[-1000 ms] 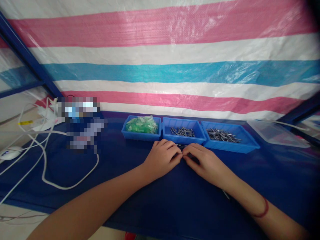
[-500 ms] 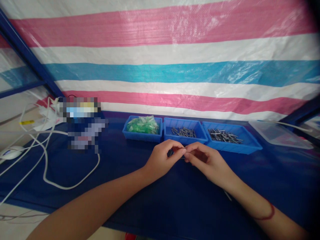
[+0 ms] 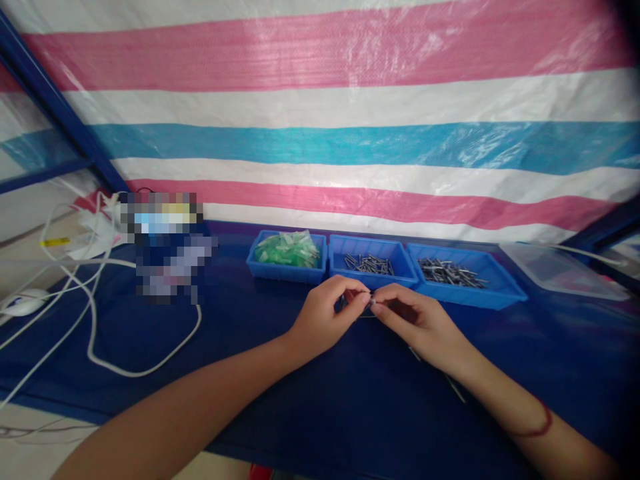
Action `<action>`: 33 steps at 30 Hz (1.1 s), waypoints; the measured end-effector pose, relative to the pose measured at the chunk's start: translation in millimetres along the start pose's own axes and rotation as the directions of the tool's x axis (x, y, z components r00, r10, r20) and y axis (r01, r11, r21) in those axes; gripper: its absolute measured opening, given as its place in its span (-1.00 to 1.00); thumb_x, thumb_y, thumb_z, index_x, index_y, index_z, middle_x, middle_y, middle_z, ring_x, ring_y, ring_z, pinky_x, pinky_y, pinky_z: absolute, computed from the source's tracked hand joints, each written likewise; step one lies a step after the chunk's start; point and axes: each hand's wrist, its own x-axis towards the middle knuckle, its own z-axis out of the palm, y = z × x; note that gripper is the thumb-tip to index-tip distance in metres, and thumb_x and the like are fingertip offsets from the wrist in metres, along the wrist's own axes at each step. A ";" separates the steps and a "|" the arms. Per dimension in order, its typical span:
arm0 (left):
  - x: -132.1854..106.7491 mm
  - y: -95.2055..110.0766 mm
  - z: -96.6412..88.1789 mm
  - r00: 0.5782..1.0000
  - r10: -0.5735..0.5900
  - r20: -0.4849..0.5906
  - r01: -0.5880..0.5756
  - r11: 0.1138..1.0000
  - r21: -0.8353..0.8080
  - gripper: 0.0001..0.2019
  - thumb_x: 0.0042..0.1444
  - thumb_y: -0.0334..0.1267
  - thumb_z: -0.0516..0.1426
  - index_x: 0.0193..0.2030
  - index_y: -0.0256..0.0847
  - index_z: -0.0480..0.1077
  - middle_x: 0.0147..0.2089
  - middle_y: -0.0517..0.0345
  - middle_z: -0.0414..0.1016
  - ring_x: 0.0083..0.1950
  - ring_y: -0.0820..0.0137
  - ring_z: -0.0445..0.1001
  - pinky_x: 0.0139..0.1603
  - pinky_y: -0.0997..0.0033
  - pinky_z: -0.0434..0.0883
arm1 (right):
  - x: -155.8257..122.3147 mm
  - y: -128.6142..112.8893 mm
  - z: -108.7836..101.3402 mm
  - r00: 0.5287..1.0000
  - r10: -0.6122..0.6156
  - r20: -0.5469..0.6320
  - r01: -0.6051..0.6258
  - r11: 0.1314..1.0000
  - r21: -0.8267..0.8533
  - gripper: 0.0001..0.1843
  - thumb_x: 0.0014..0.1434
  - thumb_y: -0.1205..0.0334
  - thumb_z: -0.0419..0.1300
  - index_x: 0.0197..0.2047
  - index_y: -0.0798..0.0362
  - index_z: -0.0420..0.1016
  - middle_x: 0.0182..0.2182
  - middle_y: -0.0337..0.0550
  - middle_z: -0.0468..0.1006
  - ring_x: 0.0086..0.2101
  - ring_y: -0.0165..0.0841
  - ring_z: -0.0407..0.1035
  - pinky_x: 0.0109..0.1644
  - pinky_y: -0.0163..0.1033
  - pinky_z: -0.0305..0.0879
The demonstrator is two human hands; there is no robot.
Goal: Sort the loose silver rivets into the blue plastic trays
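Observation:
My left hand (image 3: 327, 313) and my right hand (image 3: 417, 323) meet fingertip to fingertip above the table, just in front of the bins. Each pinches thumb against fingers on a tiny pale and dark piece (image 3: 372, 302), too small and too covered to name. Behind the hands stand three blue bins: the left bin (image 3: 285, 272) holds green and clear plastic pieces (image 3: 287, 250), while the middle bin (image 3: 400, 255) and right bin (image 3: 505, 287) hold thin metal screw-like pieces (image 3: 450, 272). A thin rod (image 3: 455, 388) lies under my right forearm.
White cables (image 3: 93, 327) tangle over the left side of the blue table (image 3: 320, 413), near a white mouse-like object (image 3: 25, 302). A clear plastic lid (image 3: 560, 270) lies at the right. A striped tarpaulin (image 3: 320, 143) hangs behind, with blue frame posts (image 3: 60, 113) at the sides.
Both hands stay almost in place. The fingertips have parted slightly, and a pale bit now shows between them. Another thin line shows below my right hand.

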 end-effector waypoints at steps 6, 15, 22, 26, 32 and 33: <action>0.8 -1.1 -0.3 1.000 -0.012 0.024 0.011 1.000 0.024 -0.88 0.20 -0.28 0.09 -0.24 -0.25 0.42 -0.28 0.12 0.51 -0.26 0.44 0.44 -0.18 0.45 0.35 | -1.2 0.6 -4.8 0.992 -0.014 -0.126 0.017 1.000 0.019 -0.79 0.15 0.05 0.19 -0.25 0.01 0.42 -0.39 -0.19 0.46 -0.42 -0.38 0.34 -0.41 -0.29 0.30; -1.3 -5.6 2.9 0.992 -0.056 0.109 0.053 0.998 0.030 -0.80 0.21 -0.25 0.06 -0.06 -0.23 0.36 -0.28 0.13 0.53 -0.24 0.41 0.47 -0.12 0.40 0.37 | 3.5 -2.1 -57.4 0.877 -0.060 -0.477 -0.059 0.971 -0.231 -0.75 0.15 0.00 0.15 -0.30 0.02 0.47 -0.36 -0.13 0.51 -0.35 -0.27 0.39 -0.27 -0.19 0.32; -2.5 -3.9 2.2 0.991 0.013 0.130 -0.020 0.998 0.054 -0.82 0.21 -0.27 0.05 -0.10 -0.25 0.39 -0.21 0.07 0.51 -0.21 0.40 0.47 -0.16 0.44 0.39 | 4.2 38.3 -114.1 0.856 -0.097 -0.507 -0.363 0.584 -0.725 -0.70 0.18 0.01 0.04 -0.36 0.02 0.47 -0.50 -0.02 0.49 -0.42 -0.09 0.40 -0.36 -0.07 0.20; -2.4 -3.8 1.8 0.987 0.027 0.157 -0.038 0.997 0.066 -0.83 0.21 -0.29 0.04 -0.14 -0.24 0.41 -0.23 0.07 0.51 -0.21 0.40 0.48 -0.15 0.42 0.39 | 7.4 39.1 -106.0 0.859 -0.265 -0.439 -0.238 0.552 -0.799 -0.77 0.17 0.11 0.07 -0.31 0.05 0.47 -0.39 0.02 0.53 -0.35 -0.09 0.41 -0.25 -0.05 0.25; -1.7 -5.1 0.6 0.981 0.034 0.192 -0.048 0.996 0.069 -0.84 0.22 -0.31 0.03 -0.17 -0.26 0.42 -0.23 0.07 0.51 -0.21 0.40 0.47 -0.15 0.44 0.39 | 5.0 5.4 -62.7 0.866 -0.403 -0.296 0.057 0.668 -0.742 -0.85 0.22 0.18 0.06 -0.29 0.00 0.43 -0.33 -0.05 0.52 -0.26 -0.15 0.38 -0.13 -0.06 0.27; -1.6 -4.8 0.3 0.980 0.038 0.198 -0.053 0.996 0.072 -0.84 0.22 -0.31 0.03 -0.18 -0.26 0.42 -0.23 0.07 0.51 -0.21 0.40 0.47 -0.15 0.45 0.39 | 4.2 2.1 -56.3 0.882 -0.405 -0.243 0.117 0.687 -0.717 -0.86 0.22 0.20 0.06 -0.28 0.00 0.43 -0.33 -0.07 0.52 -0.26 -0.18 0.38 -0.12 -0.07 0.27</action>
